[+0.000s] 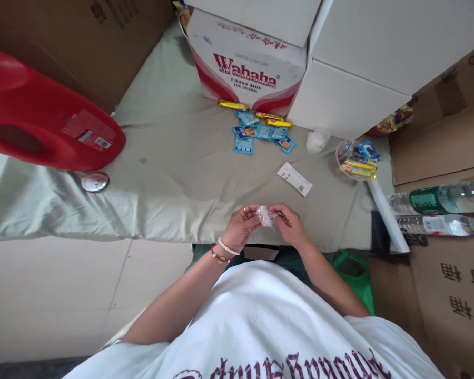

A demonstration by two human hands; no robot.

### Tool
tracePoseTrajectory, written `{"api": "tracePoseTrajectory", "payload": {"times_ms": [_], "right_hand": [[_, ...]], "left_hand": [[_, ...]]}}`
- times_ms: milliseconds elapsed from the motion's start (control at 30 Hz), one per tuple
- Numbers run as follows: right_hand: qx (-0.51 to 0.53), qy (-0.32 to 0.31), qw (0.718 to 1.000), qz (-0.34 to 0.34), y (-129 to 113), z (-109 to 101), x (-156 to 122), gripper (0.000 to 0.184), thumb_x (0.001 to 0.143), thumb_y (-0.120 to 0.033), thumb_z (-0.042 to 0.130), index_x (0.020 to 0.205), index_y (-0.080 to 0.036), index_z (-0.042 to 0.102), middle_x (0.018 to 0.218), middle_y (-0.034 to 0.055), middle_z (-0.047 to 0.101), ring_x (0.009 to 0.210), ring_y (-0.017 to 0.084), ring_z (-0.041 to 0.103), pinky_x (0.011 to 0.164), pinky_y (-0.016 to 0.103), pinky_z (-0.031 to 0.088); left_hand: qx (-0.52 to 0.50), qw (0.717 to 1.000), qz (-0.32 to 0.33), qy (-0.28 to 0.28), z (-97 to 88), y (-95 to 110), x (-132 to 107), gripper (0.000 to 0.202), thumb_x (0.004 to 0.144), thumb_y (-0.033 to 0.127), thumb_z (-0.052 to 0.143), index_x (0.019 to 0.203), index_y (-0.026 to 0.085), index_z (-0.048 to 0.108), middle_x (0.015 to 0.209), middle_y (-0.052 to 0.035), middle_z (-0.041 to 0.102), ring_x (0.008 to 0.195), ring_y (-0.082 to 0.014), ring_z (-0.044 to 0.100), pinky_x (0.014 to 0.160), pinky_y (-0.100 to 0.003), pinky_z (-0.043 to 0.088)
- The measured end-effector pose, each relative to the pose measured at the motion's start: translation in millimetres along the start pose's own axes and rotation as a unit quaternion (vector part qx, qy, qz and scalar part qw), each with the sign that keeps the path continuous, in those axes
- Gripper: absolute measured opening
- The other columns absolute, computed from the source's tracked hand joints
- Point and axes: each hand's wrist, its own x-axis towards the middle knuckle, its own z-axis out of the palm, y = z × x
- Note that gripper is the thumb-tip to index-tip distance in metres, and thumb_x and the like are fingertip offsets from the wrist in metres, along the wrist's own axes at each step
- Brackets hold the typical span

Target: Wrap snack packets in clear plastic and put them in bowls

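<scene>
My left hand (pixel 242 227) and my right hand (pixel 289 225) meet at the near edge of a cloth-covered table (pixel 174 173). Both pinch a small crumpled clear plastic wrapper (pixel 265 215) between their fingertips. The left wrist wears a white bead bracelet and a red cord. Farther out on the cloth lie several blue and yellow snack packets (pixel 260 129), a white flat packet (pixel 294 179) and a clear cup (pixel 355 159) filled with more packets.
A Wahaha water carton (pixel 247 66) and white boxes (pixel 363 58) stand at the back. A red jug (pixel 43 118) and a round white lid (pixel 95 182) are at left. Water bottles (pixel 438 200) on brown cartons are at right, with a crumpled plastic ball (pixel 317 140) nearby.
</scene>
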Motion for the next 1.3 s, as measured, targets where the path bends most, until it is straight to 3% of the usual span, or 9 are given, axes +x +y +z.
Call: {"api": "tracePoseTrajectory", "payload": {"times_ms": [133, 300, 433, 567, 767, 900, 1000, 1133, 1300], "right_hand": [[0.037, -0.025, 0.999, -0.016, -4, 4, -5, 0.033, 0.100, -0.042, 0.064, 0.130, -0.028, 0.066, 0.125, 0.0080, 0.071, 0.113, 0.022, 0.069, 0.099, 0.037, 0.057], [-0.020, 0.069, 0.997, 0.028, 1, 10, -7, 0.024, 0.099, -0.047, 0.065, 0.109, -0.027, 0.072, 0.100, 0.0049, 0.075, 0.089, 0.020, 0.071, 0.085, 0.033, 0.058], [-0.042, 0.062, 0.997, 0.018, -2, 11, -7, 0.022, 0.096, -0.047, 0.068, 0.098, -0.027, 0.075, 0.096, 0.0042, 0.073, 0.087, 0.020, 0.069, 0.081, 0.033, 0.056], [0.041, 0.022, 0.997, 0.054, -1, 8, -3, 0.025, 0.094, -0.049, 0.069, 0.098, -0.026, 0.076, 0.091, 0.0028, 0.073, 0.084, 0.018, 0.067, 0.080, 0.032, 0.054], [0.147, 0.080, 0.977, 0.131, 7, -3, 2, 0.036, 0.087, -0.060, 0.073, 0.094, -0.025, 0.072, 0.083, -0.0004, 0.069, 0.074, 0.016, 0.061, 0.076, 0.031, 0.053], [0.068, 0.036, 0.995, 0.061, -2, -6, 2, 0.030, 0.093, -0.056, 0.070, 0.095, -0.026, 0.073, 0.097, 0.0031, 0.072, 0.091, 0.019, 0.066, 0.085, 0.033, 0.053], [0.007, 0.003, 1.000, 0.003, -10, -4, 1, 0.027, 0.098, -0.052, 0.065, 0.097, -0.026, 0.074, 0.108, 0.0056, 0.072, 0.103, 0.021, 0.067, 0.093, 0.036, 0.052], [0.006, 0.023, 0.999, 0.022, -12, -4, -1, 0.029, 0.101, -0.053, 0.060, 0.102, -0.027, 0.073, 0.102, 0.0045, 0.072, 0.094, 0.020, 0.067, 0.087, 0.034, 0.054], [-0.013, 0.033, 0.999, 0.005, -13, -3, -4, 0.026, 0.100, -0.051, 0.063, 0.100, -0.027, 0.074, 0.105, 0.0056, 0.073, 0.100, 0.021, 0.067, 0.091, 0.036, 0.052]], "left_hand": [[0.014, 0.999, 0.034, 0.003, 0.4, 1, -1, 0.064, 0.052, 0.033, 0.102, 0.102, 0.015, 0.067, 0.088, -0.0028, 0.075, 0.084, -0.0149, 0.072, 0.084, -0.032, 0.059], [0.077, 0.995, 0.048, 0.044, 2.4, -6, 2, 0.055, 0.057, 0.048, 0.098, 0.079, 0.018, 0.058, 0.079, -0.0009, 0.073, 0.076, -0.0160, 0.070, 0.076, -0.031, 0.055], [0.148, 0.986, 0.064, 0.040, 4.8, -13, 5, 0.047, 0.057, 0.051, 0.095, 0.077, 0.017, 0.069, 0.076, -0.0009, 0.072, 0.073, -0.0138, 0.064, 0.073, -0.029, 0.051], [0.153, 0.984, 0.077, 0.054, 1.5, -12, 9, 0.045, 0.058, 0.054, 0.093, 0.074, 0.017, 0.070, 0.069, 0.0012, 0.068, 0.066, -0.0117, 0.058, 0.069, -0.027, 0.047], [0.183, 0.980, 0.076, 0.008, -5.4, -1, 5, 0.047, 0.068, 0.060, 0.088, 0.074, 0.018, 0.068, 0.063, 0.0021, 0.062, 0.061, -0.0110, 0.053, 0.062, -0.026, 0.044], [0.153, 0.987, 0.035, -0.021, 2.1, 0, 4, 0.052, 0.069, 0.065, 0.086, 0.079, 0.017, 0.068, 0.075, -0.0008, 0.068, 0.070, -0.0131, 0.061, 0.067, -0.027, 0.050], [0.130, 0.991, 0.030, -0.006, 7.8, -2, 7, 0.052, 0.064, 0.062, 0.090, 0.078, 0.018, 0.066, 0.075, -0.0001, 0.069, 0.071, -0.0130, 0.062, 0.070, -0.027, 0.052], [0.147, 0.988, 0.041, -0.009, 8.6, -4, 6, 0.045, 0.067, 0.056, 0.089, 0.076, 0.017, 0.069, 0.069, 0.0004, 0.066, 0.066, -0.0120, 0.060, 0.067, -0.027, 0.050], [0.183, 0.980, 0.074, -0.022, 8.5, -5, 2, 0.038, 0.066, 0.047, 0.091, 0.082, 0.017, 0.074, 0.082, -0.0026, 0.073, 0.077, -0.0149, 0.065, 0.078, -0.030, 0.052]]}}
